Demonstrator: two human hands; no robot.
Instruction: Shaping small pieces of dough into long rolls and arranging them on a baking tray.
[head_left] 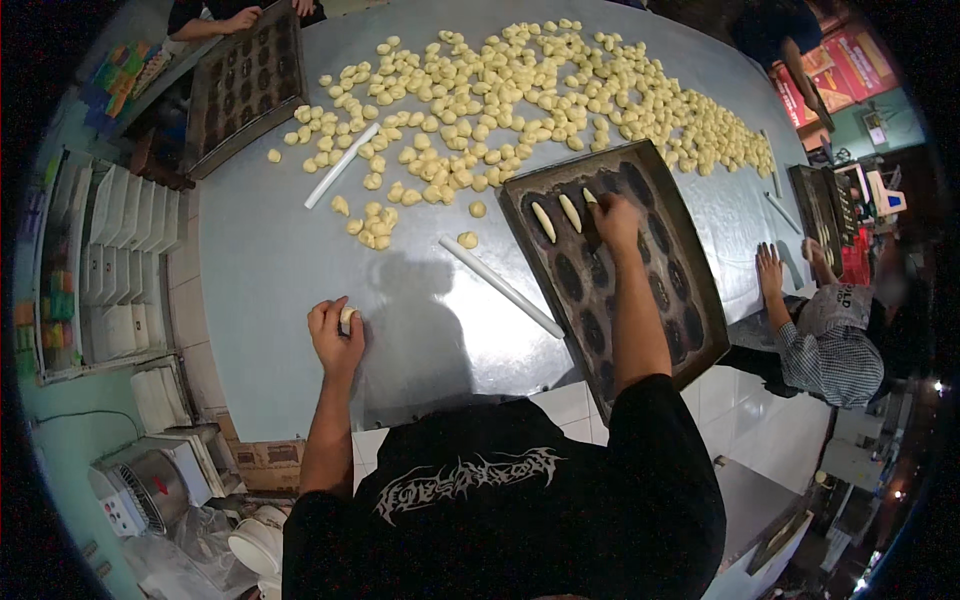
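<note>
My left hand [336,336] is closed round a small piece of pale dough [347,316] at the left of the metal table [250,320]. My right hand [614,222] reaches over a dark baking tray [640,152] with rows of oval hollows. Its fingers are closed at the tip of a short dough roll [589,194], partly hidden by them. To its left, two more slim dough rolls [570,212] lie side by side in the tray. A white rod [500,287] rests between my hands, its lower end against the tray's edge.
Many dough balls [500,100] spread across the far side of the table. Another white rod [341,166] lies at their left. A second dark tray [246,90] is at the far left, by another person's hand [242,19]. At the right, a co-worker's hand [769,270] rests on the table.
</note>
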